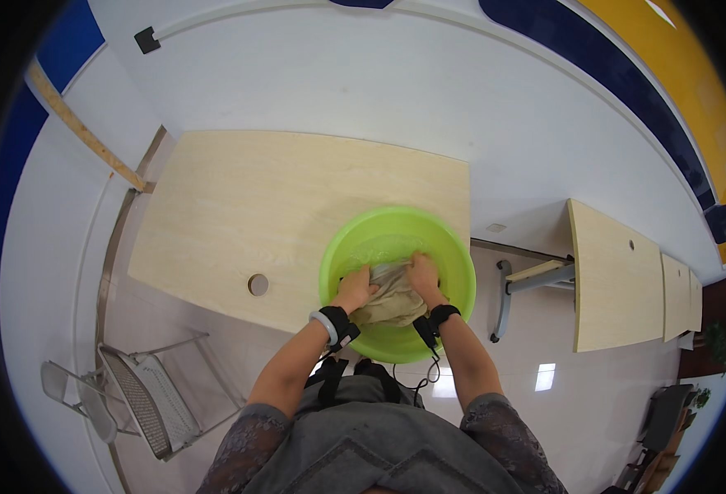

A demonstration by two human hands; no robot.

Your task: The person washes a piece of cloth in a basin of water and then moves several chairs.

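Note:
A bright green basin stands at the right front part of a pale wooden table, its near side reaching past the table edge. Inside it lies a wet-looking beige-grey cloth, bunched up, with water showing at the far side. My left hand grips the cloth's left part, fingers closed on it. On the other side my right hand pinches the cloth's upper right part. Folds hide some of the fingertips. Both wrists wear black bands with cables.
A round cable hole pierces the table to the left. A folding chair stands on the floor at lower left. More pale tables are at the right, near the white wall that runs behind.

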